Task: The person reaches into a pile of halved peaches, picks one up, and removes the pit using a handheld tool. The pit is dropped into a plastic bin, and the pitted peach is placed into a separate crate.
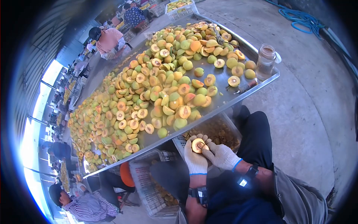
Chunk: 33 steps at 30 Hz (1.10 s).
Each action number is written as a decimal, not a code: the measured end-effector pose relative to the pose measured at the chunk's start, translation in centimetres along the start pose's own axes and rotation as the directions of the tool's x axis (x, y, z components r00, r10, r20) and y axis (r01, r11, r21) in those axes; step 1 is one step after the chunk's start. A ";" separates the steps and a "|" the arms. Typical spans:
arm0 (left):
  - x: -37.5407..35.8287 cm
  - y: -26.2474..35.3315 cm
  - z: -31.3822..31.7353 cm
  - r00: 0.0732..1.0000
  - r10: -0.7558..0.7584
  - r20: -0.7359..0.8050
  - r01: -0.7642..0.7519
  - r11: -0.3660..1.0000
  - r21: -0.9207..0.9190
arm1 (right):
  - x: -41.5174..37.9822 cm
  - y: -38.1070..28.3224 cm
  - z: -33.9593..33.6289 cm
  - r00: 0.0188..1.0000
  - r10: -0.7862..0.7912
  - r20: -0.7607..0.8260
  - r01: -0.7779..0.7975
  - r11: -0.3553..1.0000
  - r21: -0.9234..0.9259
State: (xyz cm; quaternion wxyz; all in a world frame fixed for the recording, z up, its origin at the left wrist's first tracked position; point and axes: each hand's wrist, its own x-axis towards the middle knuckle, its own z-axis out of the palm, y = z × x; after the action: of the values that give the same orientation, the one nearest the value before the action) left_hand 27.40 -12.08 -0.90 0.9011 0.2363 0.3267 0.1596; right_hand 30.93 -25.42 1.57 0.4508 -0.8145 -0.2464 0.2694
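My left hand [195, 160], in a pale knit glove with a blue cuff edge, is closed around a peach half [198, 145], its cut face up and brown pit hollow showing. My right hand [223, 156], gloved the same way, has bent fingers with the tips right at the cut face; I cannot tell what they hold. Both hands are over a white crate [232, 128] of brown scraps, just below the metal table edge. Many yellow-green peach halves [184, 112] are heaped on the metal table [151, 140] in front.
A clear jar [266, 61] stands at the table's right corner, near a dark-handled tool [247, 86]. Another white crate [149, 186] is left of my legs. A person in a striped shirt [91, 205] sits at left; another in pink [109, 40] is across the table. A blue hose [300, 18] lies behind.
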 end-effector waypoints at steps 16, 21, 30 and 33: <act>-1.6 -0.5 0.7 0.991 0.135 -0.025 -0.131 0.985 0.114 | -0.9 -1.3 0.4 0.999 0.048 0.003 -0.048 0.999 0.026; -2.3 -0.1 1.6 0.985 0.174 0.004 -0.174 0.983 0.055 | -1.2 -1.0 1.1 0.994 -0.043 -0.102 0.050 0.996 0.070; -3.0 0.0 1.1 0.966 0.258 0.034 -0.260 0.954 0.149 | -1.5 -2.1 1.6 0.995 -0.002 -0.099 0.006 0.999 0.039; -3.4 0.4 1.5 0.953 0.303 0.020 -0.299 0.927 0.226 | -1.5 -2.0 1.9 0.998 -0.002 -0.059 0.005 0.999 0.053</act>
State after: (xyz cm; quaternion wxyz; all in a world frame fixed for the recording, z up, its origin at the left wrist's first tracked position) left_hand 25.88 -13.73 2.05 0.8305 0.3833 0.3096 0.2596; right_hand 28.25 -24.25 2.79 0.4799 -0.8094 -0.2272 0.2508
